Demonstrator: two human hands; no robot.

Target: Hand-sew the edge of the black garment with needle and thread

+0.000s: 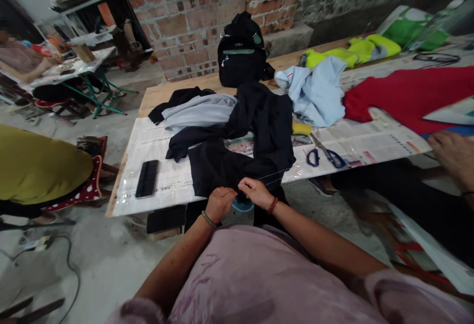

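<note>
A black garment [272,121] lies bunched on the table, its near part hanging to the front edge. My left hand [221,204], with a bead bracelet at the wrist, is closed on the garment's near edge. Close beside it, my right hand [257,193], wearing a red bead bracelet, pinches at the same edge. Pale thread [276,173] stretches rightward from my right hand over the dark cloth. Whether a needle is between the fingers is too small to tell. Blue-handled scissors [328,152] lie to the right, near a yellow thread spool [301,128].
Newspaper under clear plastic covers the table [126,166]. A phone [147,179] lies at left. Behind are a grey cloth [202,110], a black backpack [242,52], a light blue cloth [320,92] and a red cloth [411,94]. Another person's hand [452,151] rests at right; others sit at left.
</note>
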